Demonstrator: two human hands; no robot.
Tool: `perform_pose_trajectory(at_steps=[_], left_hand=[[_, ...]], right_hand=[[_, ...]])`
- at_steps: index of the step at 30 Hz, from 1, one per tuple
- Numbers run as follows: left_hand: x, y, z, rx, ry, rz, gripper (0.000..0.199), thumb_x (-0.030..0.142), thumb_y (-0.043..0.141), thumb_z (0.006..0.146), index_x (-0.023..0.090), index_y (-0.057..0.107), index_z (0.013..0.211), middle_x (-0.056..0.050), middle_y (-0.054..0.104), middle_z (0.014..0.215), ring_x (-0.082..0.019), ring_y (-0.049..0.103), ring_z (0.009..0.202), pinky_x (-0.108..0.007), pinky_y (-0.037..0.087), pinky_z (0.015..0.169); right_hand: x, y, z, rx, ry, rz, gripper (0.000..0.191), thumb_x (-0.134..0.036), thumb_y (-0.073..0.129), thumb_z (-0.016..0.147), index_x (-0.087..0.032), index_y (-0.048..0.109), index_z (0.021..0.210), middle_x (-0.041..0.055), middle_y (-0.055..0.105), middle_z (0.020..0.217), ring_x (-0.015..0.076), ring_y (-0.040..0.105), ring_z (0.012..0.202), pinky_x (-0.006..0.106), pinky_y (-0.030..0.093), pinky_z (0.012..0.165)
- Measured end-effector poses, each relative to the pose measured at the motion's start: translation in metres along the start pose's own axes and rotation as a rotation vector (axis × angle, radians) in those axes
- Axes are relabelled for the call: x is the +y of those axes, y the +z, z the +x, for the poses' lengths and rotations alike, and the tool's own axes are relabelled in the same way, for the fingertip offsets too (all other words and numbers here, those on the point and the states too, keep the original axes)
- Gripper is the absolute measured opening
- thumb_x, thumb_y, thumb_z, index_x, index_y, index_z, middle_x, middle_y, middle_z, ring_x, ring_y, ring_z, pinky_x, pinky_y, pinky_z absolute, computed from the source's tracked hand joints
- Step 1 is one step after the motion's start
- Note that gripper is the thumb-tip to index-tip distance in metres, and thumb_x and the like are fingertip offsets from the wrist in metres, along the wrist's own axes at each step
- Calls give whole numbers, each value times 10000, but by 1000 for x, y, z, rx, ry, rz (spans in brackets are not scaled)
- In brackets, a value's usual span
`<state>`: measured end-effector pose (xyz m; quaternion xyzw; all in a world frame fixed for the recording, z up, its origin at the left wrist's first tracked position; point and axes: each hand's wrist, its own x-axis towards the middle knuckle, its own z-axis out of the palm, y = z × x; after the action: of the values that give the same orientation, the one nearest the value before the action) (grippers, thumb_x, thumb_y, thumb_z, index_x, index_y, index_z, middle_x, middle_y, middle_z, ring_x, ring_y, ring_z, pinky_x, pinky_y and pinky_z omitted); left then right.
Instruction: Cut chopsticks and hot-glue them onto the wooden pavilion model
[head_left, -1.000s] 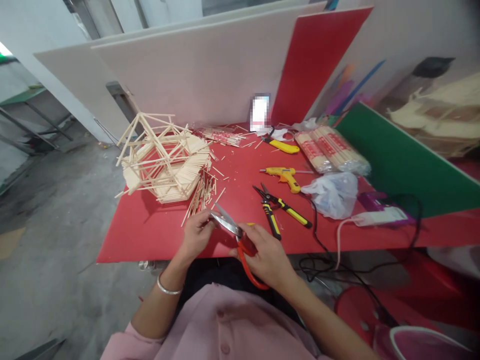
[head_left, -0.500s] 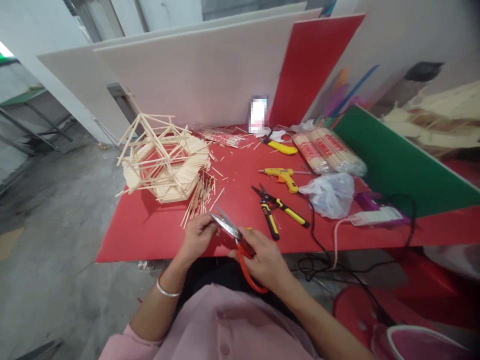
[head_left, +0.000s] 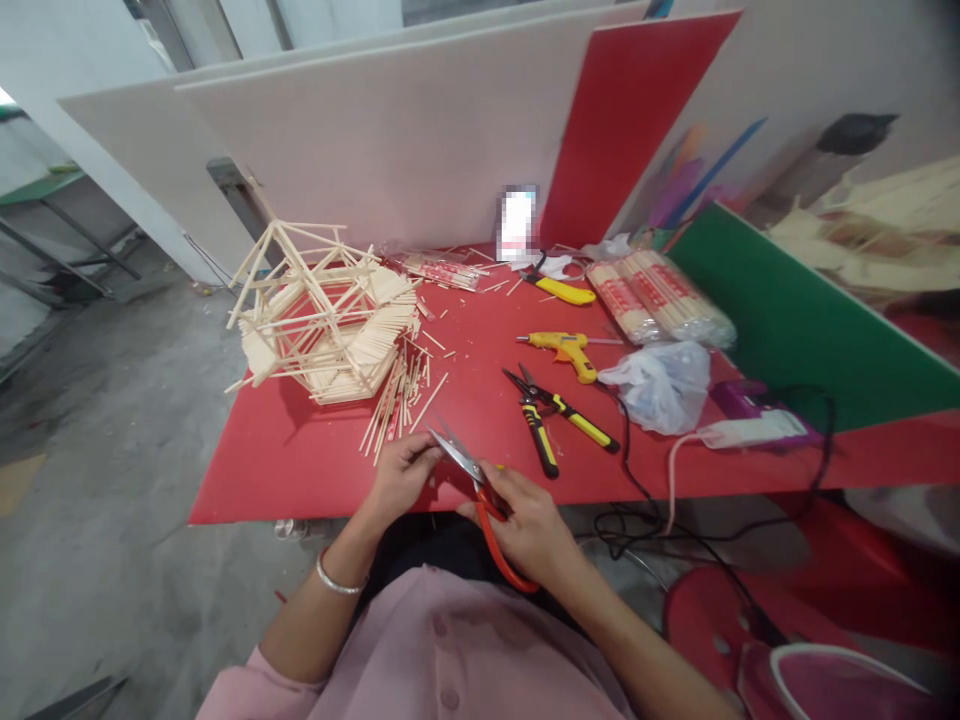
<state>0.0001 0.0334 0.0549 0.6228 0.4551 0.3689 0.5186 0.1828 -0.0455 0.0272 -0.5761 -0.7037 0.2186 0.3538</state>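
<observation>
My right hand (head_left: 525,520) is closed around the red handles of a pair of scissors (head_left: 459,458), whose blades point up and left, slightly apart. Close to the blade tips, my left hand (head_left: 403,475) has its thumb and fingers pinched together; what they hold, if anything, is too small to make out. Loose wooden sticks (head_left: 397,400) lie in a pile just beyond the left hand. Behind them, at the table's left, stands a framework built of wooden sticks (head_left: 322,320), with an open ring and a peaked top.
On the red table (head_left: 480,340) are a yellow glue gun (head_left: 562,350), pliers (head_left: 559,415), a yellow-handled cutter (head_left: 562,288), wrapped stick bundles (head_left: 652,300), a plastic bag (head_left: 664,385) and a power strip (head_left: 757,430). A black cable (head_left: 637,470) hangs over the front edge. Boards lean behind.
The scissors' blades have come closer together. Both hands stay in nearly the same place, the left a touch farther right. The view has shifted slightly.
</observation>
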Motion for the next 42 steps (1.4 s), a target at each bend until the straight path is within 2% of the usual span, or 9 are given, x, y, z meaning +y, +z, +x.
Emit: perform_pose_trajectory(at_steps=[8, 12, 16, 20, 27, 31, 35, 38, 42], left_hand=[[1, -7, 1, 11, 137, 139, 173, 233, 570, 784, 188, 726, 725, -8, 658, 608, -130, 567, 566, -236, 464, 571], [-3, -5, -2, 12, 103, 72, 197, 315, 596, 832, 183, 728, 769, -25, 693, 666, -128, 576, 554, -232, 461, 541], [-8, -11, -3, 34, 34, 17, 256, 371, 564, 875, 168, 679, 769, 7, 628, 618, -85, 476, 452, -209, 399, 472], [-10, -24, -2, 9, 67, 68, 242, 339, 560, 861, 170, 627, 701, 47, 494, 508, -90, 444, 473, -199, 372, 484], [-9, -36, 0, -52, 107, 120, 257, 305, 529, 879, 171, 639, 690, 17, 571, 555, -98, 480, 500, -207, 391, 509], [-9, -40, 0, -82, 89, 53, 268, 335, 558, 889, 169, 644, 697, 0, 628, 599, -92, 510, 492, -205, 415, 510], [-10, -40, -1, -86, 25, -121, 240, 388, 576, 902, 176, 684, 937, 13, 652, 636, -75, 506, 438, -209, 434, 487], [-11, -40, -2, -73, -3, -226, 285, 412, 617, 884, 179, 672, 1038, 33, 627, 608, -72, 517, 425, -220, 463, 503], [-15, -42, -4, -54, -82, -355, 267, 421, 650, 865, 180, 632, 977, 12, 665, 638, -102, 590, 455, -210, 454, 460]], right_hand=[[-13, -4, 6, -81, 89, -11, 466, -487, 618, 863, -190, 583, 1220, 75, 657, 910, 210, 635, 792, 334, 533, 739], [-17, -1, 10, -107, 124, 56, 372, -465, 564, 908, -222, 601, 1188, 69, 688, 923, 205, 660, 816, 331, 531, 785], [-19, -2, 13, -104, 139, -14, 468, -483, 613, 871, -194, 574, 1236, 110, 678, 1060, 237, 659, 953, 373, 513, 869], [-28, -5, 17, -169, 124, -103, 517, -509, 640, 844, -202, 566, 1253, 92, 661, 1036, 226, 653, 901, 356, 515, 802], [-35, -3, 23, -244, 110, -75, 435, -477, 638, 862, -204, 598, 1198, 55, 674, 900, 188, 640, 760, 286, 490, 697], [-35, 2, 26, -215, 157, -202, 490, -527, 625, 855, -232, 583, 1244, 70, 687, 1027, 217, 669, 900, 305, 491, 767], [-29, 4, 36, -161, 328, -418, 540, -572, 542, 888, -240, 547, 1315, 94, 679, 1087, 236, 666, 939, 318, 484, 764], [-20, 1, 45, -157, 369, -623, 520, -460, 547, 908, -214, 518, 1364, 117, 669, 1073, 268, 641, 977, 340, 475, 772], [-14, 0, 50, -148, 290, -704, 478, -311, 548, 908, -153, 531, 1359, 144, 662, 1081, 271, 614, 1004, 350, 465, 829]])
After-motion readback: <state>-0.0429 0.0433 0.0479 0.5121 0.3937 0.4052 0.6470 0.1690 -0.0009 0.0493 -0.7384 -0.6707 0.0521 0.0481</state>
